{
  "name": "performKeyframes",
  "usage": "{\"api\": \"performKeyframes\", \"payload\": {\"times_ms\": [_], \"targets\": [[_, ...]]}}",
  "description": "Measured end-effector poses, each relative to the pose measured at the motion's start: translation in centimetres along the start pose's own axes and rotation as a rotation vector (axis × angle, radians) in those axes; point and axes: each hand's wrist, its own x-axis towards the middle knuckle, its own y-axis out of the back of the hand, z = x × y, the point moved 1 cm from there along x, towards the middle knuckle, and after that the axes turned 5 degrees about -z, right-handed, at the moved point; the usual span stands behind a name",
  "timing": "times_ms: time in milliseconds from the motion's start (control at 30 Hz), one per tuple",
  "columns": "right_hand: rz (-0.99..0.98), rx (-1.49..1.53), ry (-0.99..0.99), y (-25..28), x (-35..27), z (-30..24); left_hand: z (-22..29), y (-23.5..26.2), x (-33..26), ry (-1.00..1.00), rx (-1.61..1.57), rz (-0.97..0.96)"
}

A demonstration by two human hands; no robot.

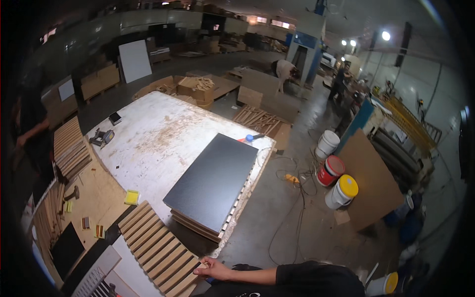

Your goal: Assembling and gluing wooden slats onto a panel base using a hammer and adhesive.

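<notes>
wooden slats joined side by side make up the slatted panel (158,247), which lies flat at the near end of the worktable and runs on a diagonal, its long axis going up and to the left from the fingers. one hand (213,270) rests on the panel's near right corner, fingers (202,266) spread and laid loosely over the end of the outermost slat, not clenched round it; the dark-sleeved forearm comes in from the lower right, so i judge it the right hand. the other hand is out of sight, so its state cannot be told. each slat lies crosswise to the panel's run, pointing up and to the right of the fingers. just beyond the fingers, up and slightly right, a black board (215,178) tops a stack of panels, close to but apart from the slatted piece. further up and left spreads the white worktable (158,133). well to the right of the fingers stand paint buckets (341,190) on the floor.
</notes>
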Motion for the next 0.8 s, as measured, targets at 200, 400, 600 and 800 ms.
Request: {"api": "performKeyframes", "payload": {"times_ms": [200, 400, 600, 800], "targets": [[0.118, -0.609, 0.277, -3.7, -0.5, -4.6, 6.9, 5.6, 1.8, -0.058, 0.341, 0.018], [0.247, -0.843, 0.829, -6.8, 1.9, -7.1, -10.0, 3.3, 9.1, -0.585, 0.164, 0.408], [0.250, -0.902, 0.911, -8.0, 1.9, -8.4, -5.4, 3.3, 9.0, 0.099, -0.508, 0.048], [0.305, -0.826, 0.811, -10.6, 1.9, -7.1, -4.4, 9.6, 8.5, 0.149, -0.692, -0.256]]}}
